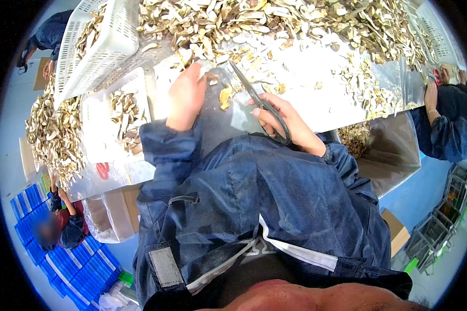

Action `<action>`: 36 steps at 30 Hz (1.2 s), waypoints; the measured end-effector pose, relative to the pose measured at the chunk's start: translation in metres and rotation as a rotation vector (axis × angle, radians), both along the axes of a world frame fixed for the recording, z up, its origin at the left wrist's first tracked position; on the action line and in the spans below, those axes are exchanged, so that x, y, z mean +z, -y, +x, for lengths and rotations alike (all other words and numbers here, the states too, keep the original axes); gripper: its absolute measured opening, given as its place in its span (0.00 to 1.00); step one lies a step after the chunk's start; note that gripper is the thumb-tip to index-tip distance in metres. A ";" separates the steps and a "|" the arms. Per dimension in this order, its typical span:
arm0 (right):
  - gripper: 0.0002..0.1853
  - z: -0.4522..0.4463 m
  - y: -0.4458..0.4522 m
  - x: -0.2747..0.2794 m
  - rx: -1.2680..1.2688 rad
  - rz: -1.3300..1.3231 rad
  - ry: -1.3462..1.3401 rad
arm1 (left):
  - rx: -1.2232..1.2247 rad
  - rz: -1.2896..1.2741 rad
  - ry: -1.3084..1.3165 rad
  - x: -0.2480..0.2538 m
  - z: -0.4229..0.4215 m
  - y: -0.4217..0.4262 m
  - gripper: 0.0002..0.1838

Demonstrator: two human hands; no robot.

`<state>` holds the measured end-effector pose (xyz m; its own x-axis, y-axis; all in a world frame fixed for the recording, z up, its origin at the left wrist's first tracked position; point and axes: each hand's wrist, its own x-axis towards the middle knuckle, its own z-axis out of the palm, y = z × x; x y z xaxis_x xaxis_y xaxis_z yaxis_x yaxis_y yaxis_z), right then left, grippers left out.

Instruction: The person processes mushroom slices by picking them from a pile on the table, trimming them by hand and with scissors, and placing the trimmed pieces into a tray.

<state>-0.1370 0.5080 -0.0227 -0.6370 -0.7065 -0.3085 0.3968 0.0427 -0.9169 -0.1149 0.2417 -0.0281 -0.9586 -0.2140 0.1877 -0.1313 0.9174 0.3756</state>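
My right hand (284,118) is closed around the black handles of a pair of scissors (249,87). Their dark blades point up and to the left over the table, close together. My left hand (187,96), a little smeared by motion, has its fingers curled in a pinch. At its fingertips is a small brown dried mushroom slice (211,78). A yellowish mushroom slice (225,97) lies between the two hands on the table. Beyond them spreads a big heap of sliced dried mushrooms (275,18).
A white perforated basket (96,59) and a white tray (142,96) holding slices stand at left. Another mushroom heap (52,129) lies beyond. Below the table are a lined box (394,155) and a plastic-lined bin (106,217). Other people work at both sides; the right one (446,122) holds red-handled scissors.
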 end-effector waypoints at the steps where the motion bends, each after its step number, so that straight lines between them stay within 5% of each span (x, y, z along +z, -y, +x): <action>1: 0.15 -0.001 0.000 -0.001 0.000 0.000 -0.003 | 0.083 0.048 0.016 0.011 0.006 -0.001 0.11; 6: 0.15 -0.001 -0.001 -0.002 0.003 0.014 0.023 | 0.505 0.161 -0.117 0.051 0.057 0.044 0.11; 9: 0.15 -0.002 0.001 0.002 0.024 0.008 0.070 | 0.631 -0.034 -0.106 0.081 0.088 0.084 0.15; 14: 0.15 0.001 0.004 0.008 -0.012 0.022 0.042 | 0.478 -0.467 0.003 0.065 0.095 0.105 0.30; 15: 0.15 0.003 0.004 0.008 -0.013 0.021 0.043 | 0.380 -0.423 -0.163 0.057 0.086 0.106 0.31; 19: 0.14 0.002 0.005 0.012 -0.010 0.021 0.028 | 0.303 0.391 -0.091 0.036 0.022 0.045 0.25; 24: 0.14 0.005 -0.002 0.006 -0.018 -0.010 -0.007 | 0.115 -0.193 -0.321 -0.036 -0.010 0.053 0.17; 27: 0.15 0.004 -0.006 0.003 -0.028 -0.033 0.034 | 0.245 0.538 -0.048 0.015 0.014 0.022 0.16; 36: 0.16 -0.002 -0.002 0.002 0.027 -0.034 0.005 | 0.396 1.135 -0.009 0.011 0.046 0.022 0.11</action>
